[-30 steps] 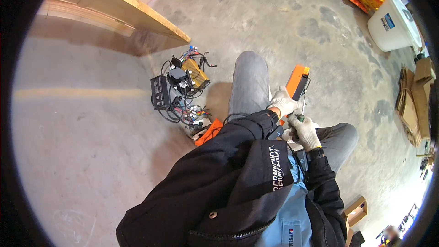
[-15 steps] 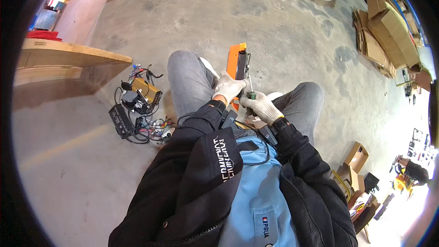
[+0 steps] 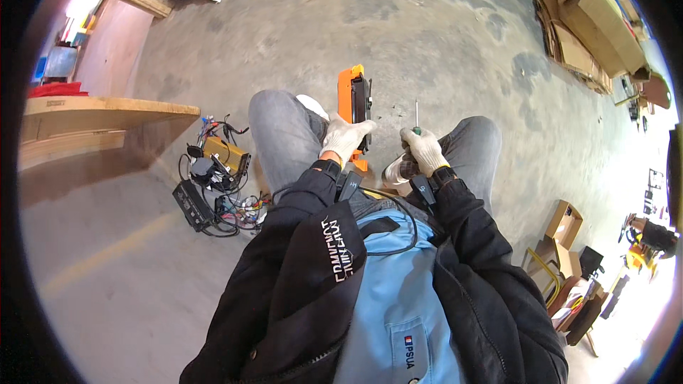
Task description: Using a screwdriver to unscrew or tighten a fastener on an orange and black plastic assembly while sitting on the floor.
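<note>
My left hand (image 3: pixel 346 136), in a pale knit glove, grips a long orange-and-black case (image 3: pixel 345 99) that stands between my bent legs. Its orange side faces left, and black parts line its right side. The left fingers are partly hidden behind the case. To the right, apart from the case, my gloved right hand (image 3: pixel 426 152) is closed round the green handle of a screwdriver (image 3: pixel 417 129). The screwdriver's thin metal shaft points away from me. Nothing touches its tip.
On the floor at left lie a black power box (image 3: pixel 192 205), a gold metal box (image 3: pixel 226 152) and tangled wires (image 3: pixel 242 210). A wooden bench (image 3: pixel 107 110) stands beyond them. Flattened cardboard (image 3: pixel 594 28) leans at far right, with an open carton (image 3: pixel 563 224) nearer.
My right hand has drawn the screwdriver rightward, off the case, and its shaft now stands clear. My left hand stays on the case. The whole view has shifted slightly.
</note>
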Motion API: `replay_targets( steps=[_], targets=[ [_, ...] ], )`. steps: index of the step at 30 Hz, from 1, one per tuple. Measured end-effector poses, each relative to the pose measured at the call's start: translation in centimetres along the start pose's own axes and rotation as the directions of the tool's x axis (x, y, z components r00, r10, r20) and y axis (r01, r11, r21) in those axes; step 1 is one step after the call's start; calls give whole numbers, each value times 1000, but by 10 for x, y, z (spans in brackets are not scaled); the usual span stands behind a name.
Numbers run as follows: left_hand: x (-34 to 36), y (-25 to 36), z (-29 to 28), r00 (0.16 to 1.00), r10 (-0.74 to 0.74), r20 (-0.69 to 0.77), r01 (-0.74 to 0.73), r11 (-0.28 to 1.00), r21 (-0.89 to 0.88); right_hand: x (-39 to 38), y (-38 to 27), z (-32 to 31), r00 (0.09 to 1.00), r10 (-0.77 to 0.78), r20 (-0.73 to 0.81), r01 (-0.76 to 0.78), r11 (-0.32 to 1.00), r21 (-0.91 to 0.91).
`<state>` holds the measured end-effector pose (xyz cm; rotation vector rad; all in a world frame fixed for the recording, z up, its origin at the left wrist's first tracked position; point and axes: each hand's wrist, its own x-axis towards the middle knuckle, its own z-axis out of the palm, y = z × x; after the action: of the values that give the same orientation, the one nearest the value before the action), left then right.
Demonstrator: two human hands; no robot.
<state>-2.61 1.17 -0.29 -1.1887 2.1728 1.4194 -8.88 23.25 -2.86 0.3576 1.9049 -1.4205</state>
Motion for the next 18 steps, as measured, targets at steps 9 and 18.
replay_targets(
  steps=[9, 18],
  targets=[
    [-11, 14, -9, 993, -11, 121, 26, 992, -125, 9, 2, -12, 992, -120, -48, 118, 992, -50],
    [-22, 23, -12, 982, -116, 147, 133, 984, -115, 20, 7, -18, 998, -67, 4, 67, 998, 5]
  ],
)
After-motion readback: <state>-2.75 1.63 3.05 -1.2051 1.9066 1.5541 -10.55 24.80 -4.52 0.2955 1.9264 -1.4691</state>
